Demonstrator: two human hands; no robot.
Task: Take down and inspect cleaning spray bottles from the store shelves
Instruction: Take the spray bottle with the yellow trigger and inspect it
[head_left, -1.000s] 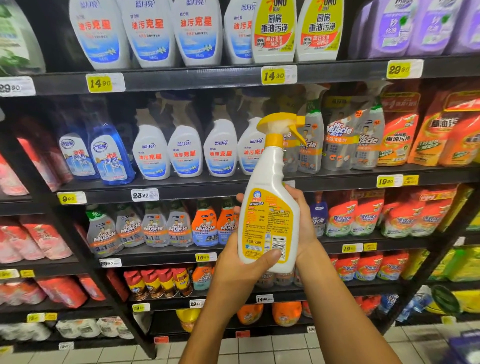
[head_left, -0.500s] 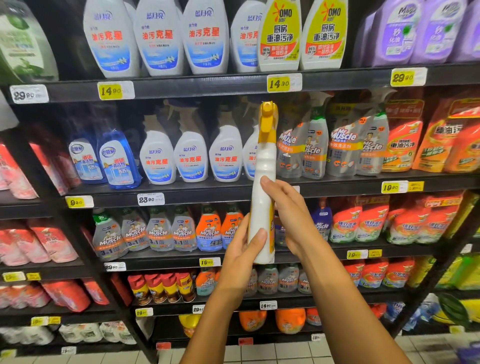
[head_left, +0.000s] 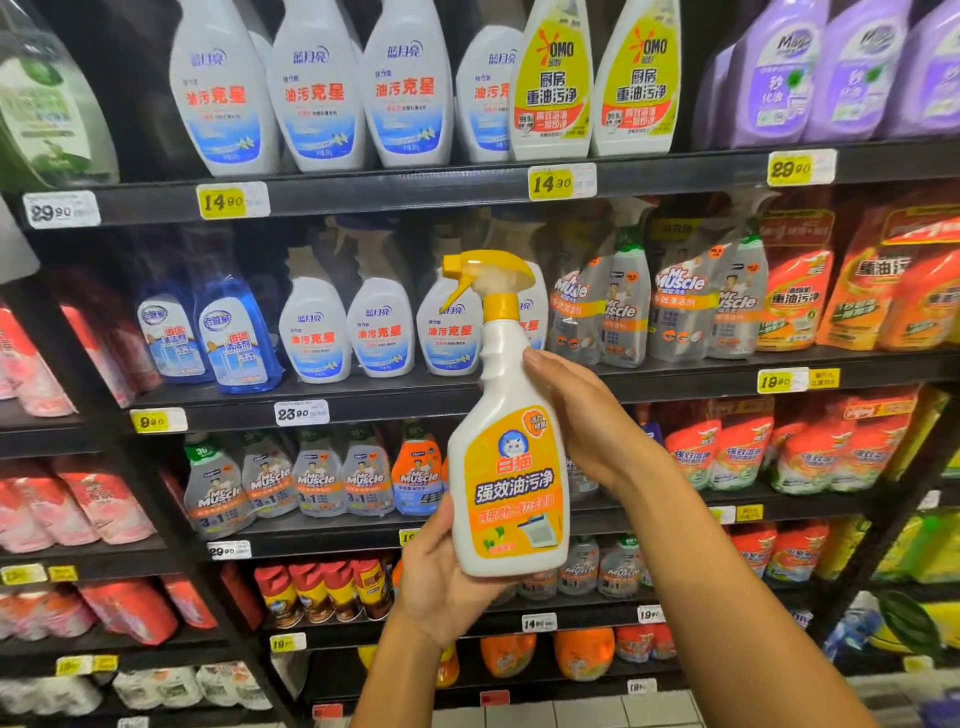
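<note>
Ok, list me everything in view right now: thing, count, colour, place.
spray bottle: one, white with yellow trigger and orange label, held upright in front of the shelves
white bottles: four, blue-and-red labels, top shelf
OMO bottles: two, yellow and white, top shelf, right of the white ones
purple bottles: several, top shelf, far right
blue bottles: two, second shelf, left
Mr Muscle sprays: several, grey, second shelf, right of centre
orange pouches: several, second shelf, far right
price tags: many, yellow or white, on the shelf edges
left hand: grip around the bottle's base
right hand: grip on the bottle's right side
</note>
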